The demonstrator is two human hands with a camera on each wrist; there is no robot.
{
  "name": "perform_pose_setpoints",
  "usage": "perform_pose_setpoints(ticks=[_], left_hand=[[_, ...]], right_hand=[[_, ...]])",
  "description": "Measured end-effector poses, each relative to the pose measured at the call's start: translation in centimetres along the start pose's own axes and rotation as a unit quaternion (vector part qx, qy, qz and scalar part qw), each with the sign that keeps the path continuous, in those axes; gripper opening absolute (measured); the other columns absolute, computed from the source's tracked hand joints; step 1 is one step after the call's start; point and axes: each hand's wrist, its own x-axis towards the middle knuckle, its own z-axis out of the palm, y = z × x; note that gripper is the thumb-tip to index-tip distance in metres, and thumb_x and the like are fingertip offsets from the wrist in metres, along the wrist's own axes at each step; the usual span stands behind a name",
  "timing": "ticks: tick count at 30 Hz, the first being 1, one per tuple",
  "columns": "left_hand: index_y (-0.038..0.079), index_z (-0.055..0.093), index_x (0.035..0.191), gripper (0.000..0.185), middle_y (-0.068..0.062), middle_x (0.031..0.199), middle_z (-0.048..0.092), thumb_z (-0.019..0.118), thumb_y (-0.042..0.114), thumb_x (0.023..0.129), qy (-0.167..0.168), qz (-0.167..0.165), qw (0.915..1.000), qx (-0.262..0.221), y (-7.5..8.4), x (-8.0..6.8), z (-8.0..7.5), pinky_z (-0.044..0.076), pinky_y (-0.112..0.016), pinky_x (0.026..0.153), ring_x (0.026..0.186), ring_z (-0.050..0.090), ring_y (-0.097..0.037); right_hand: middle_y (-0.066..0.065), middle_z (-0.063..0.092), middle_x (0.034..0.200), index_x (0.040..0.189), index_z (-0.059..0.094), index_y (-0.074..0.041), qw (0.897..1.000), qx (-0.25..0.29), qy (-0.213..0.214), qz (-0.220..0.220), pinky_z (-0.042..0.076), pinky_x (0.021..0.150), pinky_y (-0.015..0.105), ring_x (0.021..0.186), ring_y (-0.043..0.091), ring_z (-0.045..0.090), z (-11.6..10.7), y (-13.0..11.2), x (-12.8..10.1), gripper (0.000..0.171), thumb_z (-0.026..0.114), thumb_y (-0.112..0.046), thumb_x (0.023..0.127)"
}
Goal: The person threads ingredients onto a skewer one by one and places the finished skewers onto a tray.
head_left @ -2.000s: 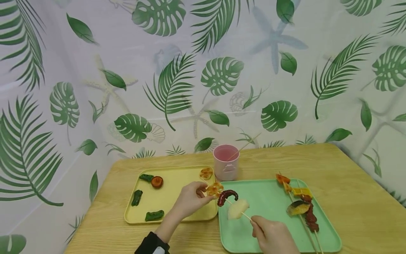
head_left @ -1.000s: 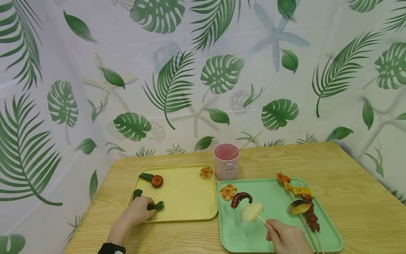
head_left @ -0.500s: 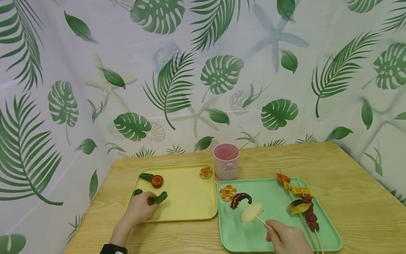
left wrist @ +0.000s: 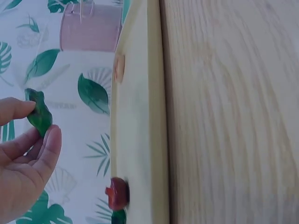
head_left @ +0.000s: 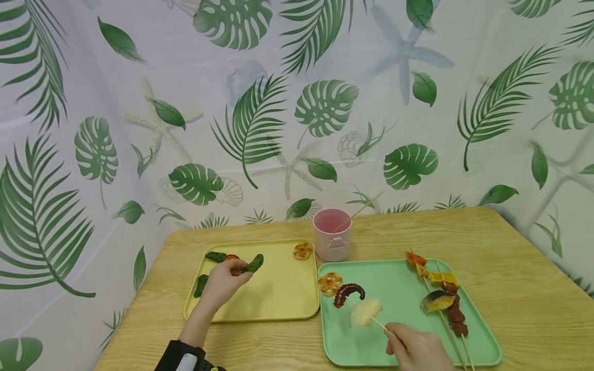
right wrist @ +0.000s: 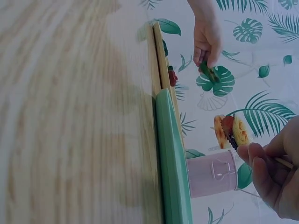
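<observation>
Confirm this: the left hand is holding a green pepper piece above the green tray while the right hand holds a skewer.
Not quite. The left hand holds the green pepper piece above the yellow tray, not the green one, as the head view shows. The right hand does hold a skewer.

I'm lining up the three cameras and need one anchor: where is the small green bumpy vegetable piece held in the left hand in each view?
Head: the small green bumpy vegetable piece is left of centre, pinched above the yellow tray.
Left wrist: far left, between thumb and fingertips.
Right wrist: upper right of centre, under the fingers.
Shared landmark: the pink cup.
</observation>
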Motion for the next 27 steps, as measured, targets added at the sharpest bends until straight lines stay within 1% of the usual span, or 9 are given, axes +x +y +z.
perform_pose_setpoints(ticks=[4,7,9,14,18,22,27], left_hand=[[-0.001,0.064,0.108,0.030,-0.009,0.097,0.063,0.068,0.018,0.084,0.001,0.005,0.9999,-0.014,0.7,0.7,1.0,0.051,-0.038,0.071,0.085,0.061,-0.023],[-0.001,0.064,0.108,0.031,-0.008,0.093,0.064,0.068,0.018,0.084,-0.005,0.006,0.9996,-0.026,1.4,1.0,1.7,0.051,-0.036,0.069,0.078,0.062,-0.020],[-0.002,0.064,0.108,0.032,-0.008,0.091,0.064,0.069,0.019,0.083,-0.011,0.009,0.9994,-0.031,1.8,1.0,2.1,0.051,-0.036,0.068,0.074,0.062,-0.018],[-0.003,0.064,0.107,0.034,-0.008,0.090,0.064,0.070,0.020,0.083,-0.023,0.016,0.9987,-0.042,2.7,1.2,3.2,0.051,-0.034,0.066,0.071,0.062,-0.017],[-0.003,0.063,0.106,0.034,-0.009,0.090,0.064,0.070,0.021,0.083,-0.031,0.018,0.9981,-0.050,3.3,1.4,3.9,0.051,-0.034,0.065,0.071,0.061,-0.018],[-0.003,0.063,0.104,0.032,-0.008,0.088,0.064,0.071,0.020,0.082,-0.039,0.015,0.9972,-0.062,3.6,1.4,4.5,0.051,-0.032,0.064,0.069,0.061,-0.017],[-0.002,0.063,0.103,0.032,-0.008,0.087,0.063,0.070,0.021,0.082,-0.040,0.013,0.9969,-0.066,3.9,1.4,4.9,0.050,-0.032,0.065,0.069,0.062,-0.017]], right_hand=[[-0.016,0.047,0.058,0.077,0.060,-0.015,1.000,-0.002,-0.007,-0.023,0.037,0.045,0.020,0.044,-0.004,0.038,0.2,-0.3,-0.1,0.016,0.061,-0.004,0.087],[-0.016,0.048,0.058,0.077,0.060,-0.015,0.999,0.004,-0.012,-0.041,0.037,0.043,0.019,0.043,-0.004,0.038,0.3,-0.7,-0.2,0.015,0.061,-0.004,0.087],[-0.016,0.048,0.059,0.077,0.060,-0.015,0.998,0.006,-0.008,-0.057,0.036,0.042,0.019,0.043,-0.005,0.038,0.3,-0.9,-0.3,0.015,0.062,-0.004,0.087],[-0.020,0.045,0.059,0.076,0.059,-0.018,0.994,0.001,0.034,-0.099,0.033,0.041,0.016,0.043,-0.008,0.034,0.2,-1.4,-0.6,0.019,0.065,-0.002,0.084],[-0.021,0.044,0.059,0.076,0.059,-0.019,0.991,0.003,0.058,-0.122,0.032,0.040,0.014,0.043,-0.009,0.033,0.2,-1.6,-0.7,0.020,0.065,-0.001,0.083],[-0.022,0.044,0.059,0.075,0.058,-0.020,0.989,0.006,0.078,-0.129,0.030,0.040,0.013,0.043,-0.010,0.032,0.3,-1.7,-0.6,0.023,0.066,0.000,0.081],[-0.022,0.042,0.059,0.074,0.057,-0.022,0.988,0.003,0.088,-0.125,0.029,0.040,0.012,0.042,-0.010,0.031,0.3,-1.6,-0.6,0.026,0.067,0.001,0.080]])
